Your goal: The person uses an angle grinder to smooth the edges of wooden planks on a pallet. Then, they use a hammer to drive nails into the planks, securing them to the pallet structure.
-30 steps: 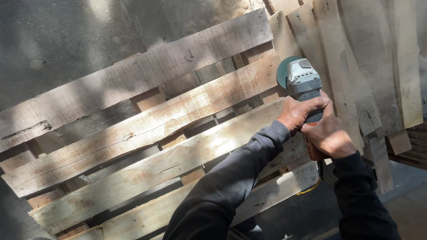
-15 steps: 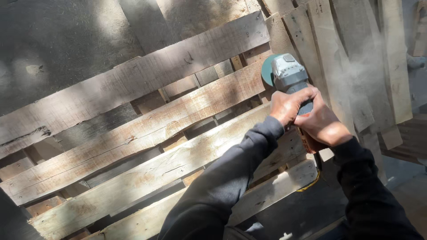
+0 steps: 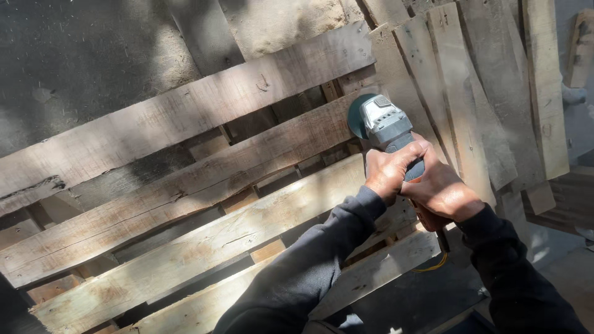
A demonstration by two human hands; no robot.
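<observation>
Grey plastic and a dark green guard make up the angle grinder (image 3: 382, 124), which sits at the right end of the second slat (image 3: 185, 185) of a weathered wooden pallet (image 3: 154, 272), its disc edge pressed against or just at the wood near where that slat meets the upright boards (image 3: 470, 93) leaning behind it. The left hand (image 3: 390, 170) is wrapped around the grinder's body just behind the head, fingers closed tight on it; the right hand (image 3: 442, 195) is clamped over the rear of the handle, touching the left hand, with both dark sleeves (image 3: 309, 272) running down toward the bottom edge of the view. A yellow cord (image 3: 433, 265) shows below the hands against the lowest slat. The step in hand looks like grinding or sanding the slat's surface at its right end, with the tool held at a slant to the board. Judging from the rough, grey, splintered faces along the slats to the left, much of the pallet appears unworked, so the next move would call for a steady two-handed grip and even pressure while drawing the disc along the grain, keeping the cord away from the wheel. Beyond the pallet lies a dusty concrete wall (image 3: 93, 62), mottled with shade and sunlight.
</observation>
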